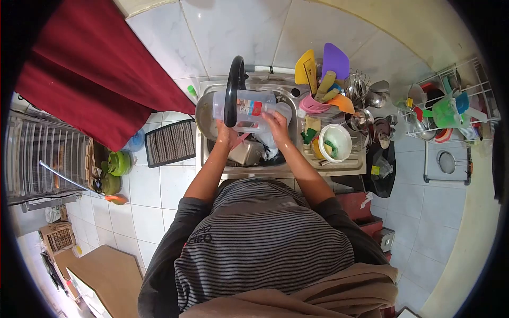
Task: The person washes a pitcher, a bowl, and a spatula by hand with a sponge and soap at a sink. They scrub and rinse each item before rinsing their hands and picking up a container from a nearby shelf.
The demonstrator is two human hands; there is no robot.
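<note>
Over the sink (245, 174), I hold a clear plastic container (220, 106) lying on its side, with a red and blue label on its wall. My left hand (228, 133) is closed on its lower left part; the fingertips are partly hidden behind the black faucet (231, 95). At the container's lower right, my right hand (277, 126) grips it with the thumb on the near side. A pink strip (240, 141) shows beside my left hand. Below the hands, a metal pan (247, 153) and other dishes sit in the basin, partly covered.
On the drainboard to the right stand a white tub (343, 137) with a sponge inside and a pink holder (314, 105) of spatulas. Metal ladles and whisks (358, 87) crowd behind. A wire rack (450, 106) hangs on the right wall. A round metal lid (204, 114) leans at the left.
</note>
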